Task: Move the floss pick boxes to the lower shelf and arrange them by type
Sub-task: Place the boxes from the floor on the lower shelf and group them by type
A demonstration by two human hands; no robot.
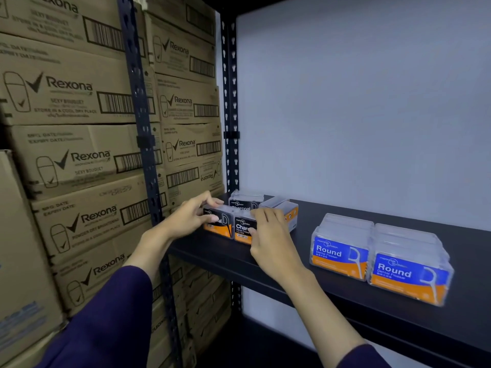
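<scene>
Black and orange Charcoal floss pick boxes stand at the left end of a dark shelf (345, 282). My left hand (186, 217) grips the front left Charcoal box (219, 225). The fingers of my right hand (268, 235) rest on the front Charcoal box beside it (243, 231). A third Charcoal box (243, 203) stands behind these two, and one more clear box (283, 207) lies turned sideways at the back. To the right, two rows of blue and orange Round floss pick boxes (338, 254) (409, 276) stand side by side, facing forward.
A dark perforated steel upright (140, 128) runs down just left of the shelf. Stacked brown Rexona cartons (69, 155) fill the space to the left. A pale wall (358, 102) backs the shelf. A gap of bare shelf separates the Charcoal and Round groups.
</scene>
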